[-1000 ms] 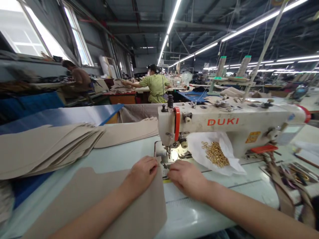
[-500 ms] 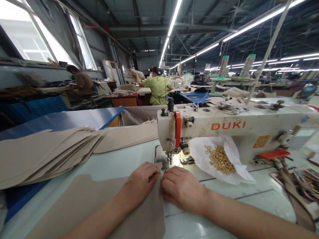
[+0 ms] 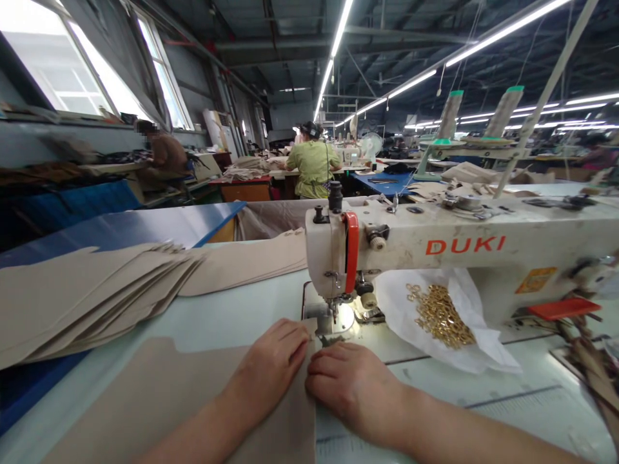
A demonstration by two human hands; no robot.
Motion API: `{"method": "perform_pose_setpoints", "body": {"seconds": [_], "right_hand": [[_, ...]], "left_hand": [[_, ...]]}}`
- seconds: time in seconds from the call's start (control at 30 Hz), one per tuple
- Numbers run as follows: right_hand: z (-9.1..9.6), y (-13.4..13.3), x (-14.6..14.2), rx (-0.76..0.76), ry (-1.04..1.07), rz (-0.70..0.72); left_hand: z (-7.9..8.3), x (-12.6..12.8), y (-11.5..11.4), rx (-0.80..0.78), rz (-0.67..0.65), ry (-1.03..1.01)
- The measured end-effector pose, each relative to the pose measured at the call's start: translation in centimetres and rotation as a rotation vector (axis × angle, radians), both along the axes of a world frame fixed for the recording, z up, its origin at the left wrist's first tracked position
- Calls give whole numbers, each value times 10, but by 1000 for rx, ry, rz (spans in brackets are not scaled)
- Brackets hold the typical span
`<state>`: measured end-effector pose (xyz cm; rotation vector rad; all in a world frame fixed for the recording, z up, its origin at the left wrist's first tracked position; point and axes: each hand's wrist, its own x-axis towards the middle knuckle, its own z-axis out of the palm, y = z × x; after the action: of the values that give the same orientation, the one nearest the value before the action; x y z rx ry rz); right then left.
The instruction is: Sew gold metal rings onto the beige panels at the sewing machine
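Note:
A beige fabric panel [image 3: 207, 370] lies flat on the pale sewing table, its narrow top corner near the needle plate. Curled over its right edge, close to that corner, my left hand [image 3: 271, 364] is closed on the panel. My right hand [image 3: 355, 390] is closed at the same edge, a little nearer to me; its fingertips are tucked out of sight. Just beyond both hands stands the sewing machine [image 3: 406, 241], with its needle and presser foot [image 3: 333, 309] above the lit plate. The panel's corner is short of the foot.
Stacked beige panels [image 3: 97, 290] lie at the left, with more panels [image 3: 246, 261] behind. Right of the needle, small gold metal rings [image 3: 442, 316] rest on white paper [image 3: 483, 335]. Thread cones [image 3: 503, 113] stand behind the machine. Two people work at tables farther off.
My right hand has shifted slightly toward me along the panel's edge. The machine sits larger and farther right in view. A co-worker in green has lowered a raised arm.

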<state>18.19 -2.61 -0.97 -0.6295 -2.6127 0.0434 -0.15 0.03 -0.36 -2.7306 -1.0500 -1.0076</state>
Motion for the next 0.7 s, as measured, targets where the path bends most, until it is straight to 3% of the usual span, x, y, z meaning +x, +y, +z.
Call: {"method": "perform_pose_setpoints", "body": {"seconds": [0.7], "right_hand": [[3, 1, 0, 2, -23, -27]], "left_hand": [[-1, 3, 5, 11, -20, -16]]}}
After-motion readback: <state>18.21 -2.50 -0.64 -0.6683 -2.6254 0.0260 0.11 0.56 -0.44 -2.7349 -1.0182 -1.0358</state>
